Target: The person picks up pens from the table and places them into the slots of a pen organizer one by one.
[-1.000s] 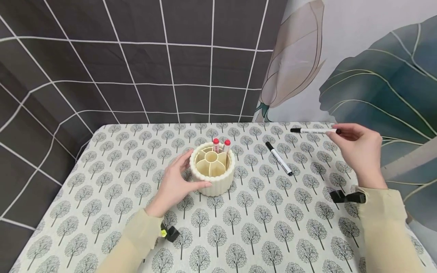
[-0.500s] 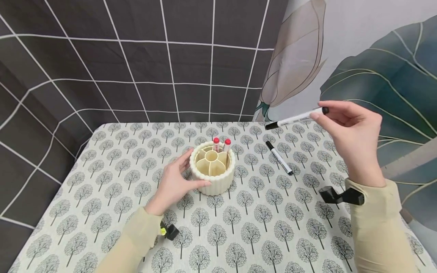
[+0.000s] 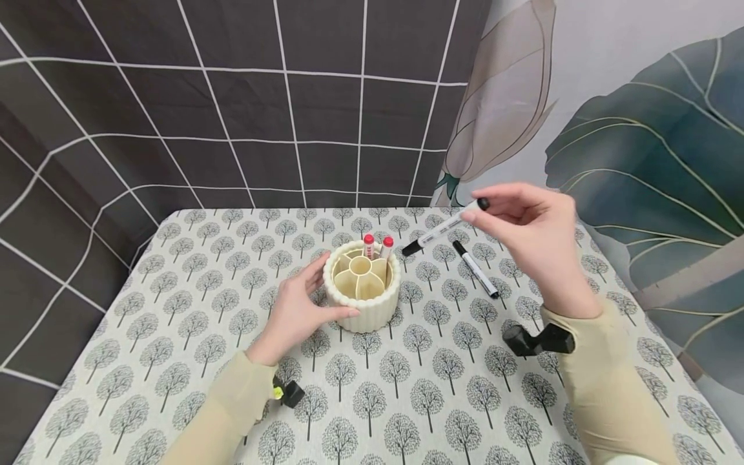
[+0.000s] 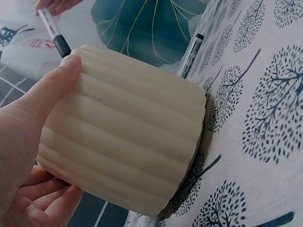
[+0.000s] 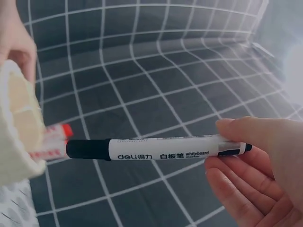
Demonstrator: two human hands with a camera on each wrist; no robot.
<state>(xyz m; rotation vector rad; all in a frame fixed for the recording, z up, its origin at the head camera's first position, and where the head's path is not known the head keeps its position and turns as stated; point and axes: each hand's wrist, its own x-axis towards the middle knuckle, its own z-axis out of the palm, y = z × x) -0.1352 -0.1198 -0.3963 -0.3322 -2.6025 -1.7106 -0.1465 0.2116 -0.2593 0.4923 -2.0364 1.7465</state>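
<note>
A cream ribbed pen holder (image 3: 363, 316) with several compartments stands on the table, and two red-capped markers (image 3: 369, 245) poke up from its back. My left hand (image 3: 296, 316) grips its left side, thumb in front and fingers behind; the left wrist view shows the thumb along the ribbed wall. In my right hand (image 3: 526, 226) a black-capped whiteboard marker (image 5: 156, 149) is pinched near its rear end. It tilts down leftward, its black cap close to the holder's right rim, apart from it in the head view. Another black-capped marker (image 3: 475, 270) lies on the cloth right of the holder.
A tree-patterned cloth (image 3: 395, 400) covers the table. Behind it hangs a dark curtain with a white grid (image 3: 232, 103), beside a leaf-and-flower printed backdrop (image 3: 639, 142) at the right. Black wrist cameras (image 3: 537, 339) are strapped to both sleeves.
My right hand has lifted the black-capped marker from the table's far right and carried it left towards the pen holder, tilting its cap down. My left hand and the holder have stayed put.
</note>
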